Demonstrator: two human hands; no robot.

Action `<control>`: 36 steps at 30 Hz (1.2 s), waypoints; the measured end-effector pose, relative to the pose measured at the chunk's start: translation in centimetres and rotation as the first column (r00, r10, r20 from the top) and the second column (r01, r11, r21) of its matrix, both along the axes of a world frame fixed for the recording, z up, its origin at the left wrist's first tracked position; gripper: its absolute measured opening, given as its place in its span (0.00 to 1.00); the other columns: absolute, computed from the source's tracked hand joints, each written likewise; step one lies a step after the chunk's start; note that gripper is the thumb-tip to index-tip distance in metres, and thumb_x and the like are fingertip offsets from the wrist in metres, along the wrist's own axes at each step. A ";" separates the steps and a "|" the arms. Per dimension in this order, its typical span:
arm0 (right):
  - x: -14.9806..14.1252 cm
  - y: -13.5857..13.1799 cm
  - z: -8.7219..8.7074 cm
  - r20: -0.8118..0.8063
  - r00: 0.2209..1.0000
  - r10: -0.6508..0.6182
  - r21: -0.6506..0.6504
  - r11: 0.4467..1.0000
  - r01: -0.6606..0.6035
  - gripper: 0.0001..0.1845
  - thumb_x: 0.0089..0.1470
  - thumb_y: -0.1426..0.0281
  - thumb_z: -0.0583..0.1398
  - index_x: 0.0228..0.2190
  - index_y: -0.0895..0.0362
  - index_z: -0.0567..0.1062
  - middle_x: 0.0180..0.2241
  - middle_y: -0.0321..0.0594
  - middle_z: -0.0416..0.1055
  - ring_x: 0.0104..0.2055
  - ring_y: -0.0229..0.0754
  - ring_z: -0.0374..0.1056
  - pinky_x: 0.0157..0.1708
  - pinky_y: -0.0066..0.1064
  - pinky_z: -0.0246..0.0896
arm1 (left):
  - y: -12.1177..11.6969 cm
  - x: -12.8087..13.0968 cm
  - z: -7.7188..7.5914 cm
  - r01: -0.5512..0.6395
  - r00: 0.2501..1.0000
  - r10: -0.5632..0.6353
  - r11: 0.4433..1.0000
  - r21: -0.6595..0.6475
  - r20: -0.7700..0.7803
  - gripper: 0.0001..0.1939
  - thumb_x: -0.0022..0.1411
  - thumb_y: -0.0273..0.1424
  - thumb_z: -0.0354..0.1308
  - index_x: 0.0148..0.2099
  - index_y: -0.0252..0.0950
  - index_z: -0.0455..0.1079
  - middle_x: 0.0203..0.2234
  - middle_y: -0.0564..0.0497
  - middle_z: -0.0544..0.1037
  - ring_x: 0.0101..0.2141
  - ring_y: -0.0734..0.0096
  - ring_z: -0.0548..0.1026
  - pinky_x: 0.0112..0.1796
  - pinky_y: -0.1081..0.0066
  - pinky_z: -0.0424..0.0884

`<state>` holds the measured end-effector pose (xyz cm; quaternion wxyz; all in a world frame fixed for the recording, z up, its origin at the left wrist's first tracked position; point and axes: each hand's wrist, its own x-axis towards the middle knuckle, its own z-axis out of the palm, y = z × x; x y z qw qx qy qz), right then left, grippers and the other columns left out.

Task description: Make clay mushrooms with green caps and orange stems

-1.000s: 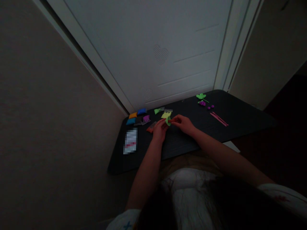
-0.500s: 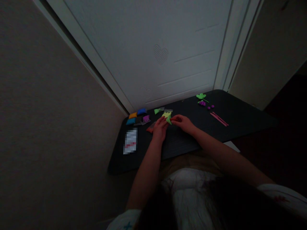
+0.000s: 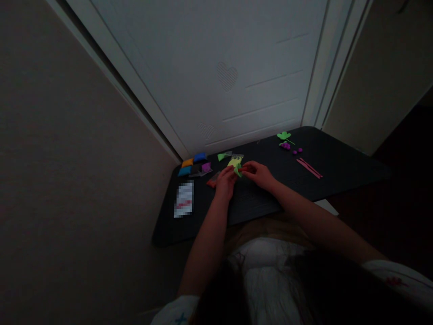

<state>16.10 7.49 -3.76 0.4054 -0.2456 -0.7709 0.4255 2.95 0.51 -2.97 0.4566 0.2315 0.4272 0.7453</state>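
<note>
My left hand (image 3: 225,181) and my right hand (image 3: 259,174) meet over a dark table (image 3: 338,174), fingers pinched on a small green clay piece (image 3: 237,170) between them. A yellow clay packet (image 3: 234,161) lies just behind the piece. A red packet (image 3: 212,181) sits by my left hand's thumb side. The room is dim, so finer detail of the grip is hard to make out.
Orange (image 3: 187,162), blue (image 3: 200,157), teal (image 3: 184,171) and purple (image 3: 206,167) clay packets lie at the back left, with a printed sheet (image 3: 184,199) nearer. At the back right sit a green clay leaf shape (image 3: 283,135), small purple balls (image 3: 286,146) and pink sticks (image 3: 308,168). A white door stands behind.
The green piece has shifted slightly between my fingertips as both hands work it. The hands stay in the same spot.
</note>
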 end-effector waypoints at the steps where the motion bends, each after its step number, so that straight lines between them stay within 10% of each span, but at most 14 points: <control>1: 0.0 0.0 0.0 0.006 1.000 -0.001 0.008 1.000 0.001 0.14 0.45 0.66 0.59 0.37 0.56 0.69 0.34 0.38 0.72 0.34 0.38 0.68 0.37 0.34 0.62 | 0.0 0.0 0.0 -0.005 1.000 0.005 1.000 -0.004 0.001 0.11 0.45 0.21 0.58 0.35 0.33 0.69 0.28 0.51 0.76 0.32 0.72 0.74 0.42 0.67 0.65; 36: 0.3 -0.2 0.5 0.090 0.994 -0.058 0.200 0.979 0.039 0.12 0.47 0.67 0.57 0.35 0.57 0.73 0.32 0.39 0.73 0.34 0.38 0.67 0.36 0.30 0.59 | -0.1 0.5 0.1 0.076 0.996 -0.076 0.997 -0.010 -0.055 0.10 0.43 0.23 0.61 0.32 0.33 0.70 0.28 0.52 0.75 0.31 0.74 0.73 0.39 0.71 0.65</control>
